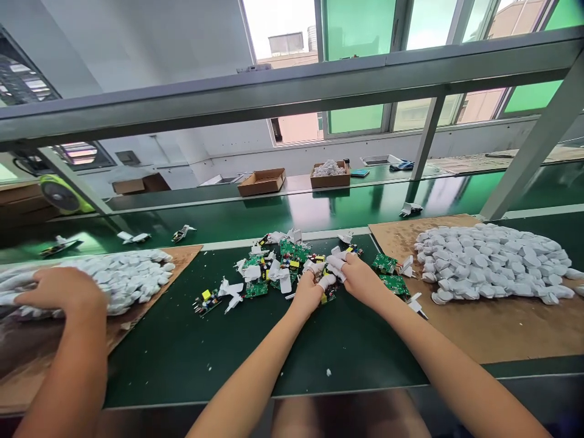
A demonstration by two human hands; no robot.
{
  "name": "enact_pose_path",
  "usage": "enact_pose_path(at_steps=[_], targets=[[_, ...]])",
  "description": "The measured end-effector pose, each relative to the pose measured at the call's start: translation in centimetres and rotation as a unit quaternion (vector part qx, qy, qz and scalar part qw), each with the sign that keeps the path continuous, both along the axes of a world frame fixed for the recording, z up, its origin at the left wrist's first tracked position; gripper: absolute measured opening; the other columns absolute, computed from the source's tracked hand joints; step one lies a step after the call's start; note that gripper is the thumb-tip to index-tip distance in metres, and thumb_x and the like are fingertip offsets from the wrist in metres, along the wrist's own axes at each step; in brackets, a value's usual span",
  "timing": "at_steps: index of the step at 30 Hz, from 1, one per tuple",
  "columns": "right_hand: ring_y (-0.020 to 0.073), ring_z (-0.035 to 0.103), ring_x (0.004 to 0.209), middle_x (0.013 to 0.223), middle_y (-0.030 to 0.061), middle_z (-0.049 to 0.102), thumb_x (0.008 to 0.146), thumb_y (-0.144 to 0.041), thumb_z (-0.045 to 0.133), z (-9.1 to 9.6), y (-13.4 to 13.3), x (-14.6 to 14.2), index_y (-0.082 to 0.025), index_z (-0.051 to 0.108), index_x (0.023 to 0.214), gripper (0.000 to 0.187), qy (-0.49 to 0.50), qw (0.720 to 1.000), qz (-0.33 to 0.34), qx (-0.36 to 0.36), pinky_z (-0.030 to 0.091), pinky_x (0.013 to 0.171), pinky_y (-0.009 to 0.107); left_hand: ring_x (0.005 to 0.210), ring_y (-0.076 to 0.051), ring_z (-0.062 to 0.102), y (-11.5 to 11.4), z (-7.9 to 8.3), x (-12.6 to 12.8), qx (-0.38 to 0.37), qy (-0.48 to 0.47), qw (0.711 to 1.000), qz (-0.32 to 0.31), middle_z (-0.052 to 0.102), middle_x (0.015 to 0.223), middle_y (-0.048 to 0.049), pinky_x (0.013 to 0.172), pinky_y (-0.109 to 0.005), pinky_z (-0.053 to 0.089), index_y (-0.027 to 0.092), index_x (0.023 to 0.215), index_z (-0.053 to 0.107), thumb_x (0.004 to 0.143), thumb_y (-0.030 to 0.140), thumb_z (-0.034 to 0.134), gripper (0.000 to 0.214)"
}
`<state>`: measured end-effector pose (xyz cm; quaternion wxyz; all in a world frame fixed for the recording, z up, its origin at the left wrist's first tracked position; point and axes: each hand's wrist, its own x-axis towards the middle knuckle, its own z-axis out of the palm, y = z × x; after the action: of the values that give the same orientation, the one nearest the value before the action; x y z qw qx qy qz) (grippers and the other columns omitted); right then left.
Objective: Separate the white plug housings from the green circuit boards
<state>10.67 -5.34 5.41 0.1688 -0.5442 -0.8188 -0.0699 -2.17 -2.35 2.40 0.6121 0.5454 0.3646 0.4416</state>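
My left hand (306, 293) and my right hand (361, 277) meet over the dark green mat (191, 347), both with white covers on the fingertips. The fingers of both hands are curled and pinched together around a small piece between them that I cannot make out. Just in front of and under them lies a scatter of small green circuit boards (292, 250) and white plastic parts (230, 289). Two more green boards (391, 281) lie right of my right hand.
A heap of white plastic shells (493, 261) lies on cardboard (502, 331) at the right. Another white heap (132, 274) lies at the left, with another person's hand (64, 291) on it. Beyond runs a green conveyor belt (319, 207) carrying loose parts. Behind it stand cardboard boxes (261, 181).
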Motion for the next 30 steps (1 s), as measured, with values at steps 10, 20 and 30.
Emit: enact_pose_path(at_steps=[10, 20, 30], targets=[[0.0235, 0.046, 0.09, 0.097, 0.0139, 0.054, 0.082, -0.018, 0.032, -0.2, -0.7, 0.1, -0.01, 0.051, 0.109, 0.034, 0.106, 0.978, -0.029, 0.176, 0.037, 0.081, 0.036, 0.099, -0.018, 0.048, -0.4, -0.3, 0.3, -0.027, -0.061, 0.997, 0.045, 0.049, 0.113, -0.0067, 0.084, -0.03, 0.043, 0.022, 0.115, 0.043, 0.06, 0.022, 0.064, 0.059], [0.0284, 0.05, 0.094, 0.11, 0.019, 0.048, 0.071, -0.036, 0.056, -0.8, -0.6, -1.4, -0.008, 0.042, 0.116, 0.055, 0.156, 0.978, -0.112, -0.08, 0.043, 0.072, 0.035, 0.08, -0.013, 0.053, -1.0, 1.2, 0.4, -0.123, -0.181, 0.975, 0.039, 0.05, 0.111, -0.004, 0.061, -0.02, 0.047, 0.023, 0.107, 0.05, 0.062, 0.04, 0.062, 0.05], [0.0252, 0.051, 0.09, 0.099, 0.0131, 0.054, 0.064, -0.028, 0.059, -1.4, 0.0, -0.2, -0.011, 0.045, 0.115, 0.055, 0.196, 0.978, -0.011, 0.073, 0.042, 0.078, 0.036, 0.09, -0.018, 0.053, -0.3, 1.4, -0.6, -0.027, -0.14, 0.988, 0.064, 0.058, 0.099, -0.0059, 0.069, -0.024, 0.045, 0.017, 0.094, 0.058, 0.053, 0.038, 0.069, 0.047]])
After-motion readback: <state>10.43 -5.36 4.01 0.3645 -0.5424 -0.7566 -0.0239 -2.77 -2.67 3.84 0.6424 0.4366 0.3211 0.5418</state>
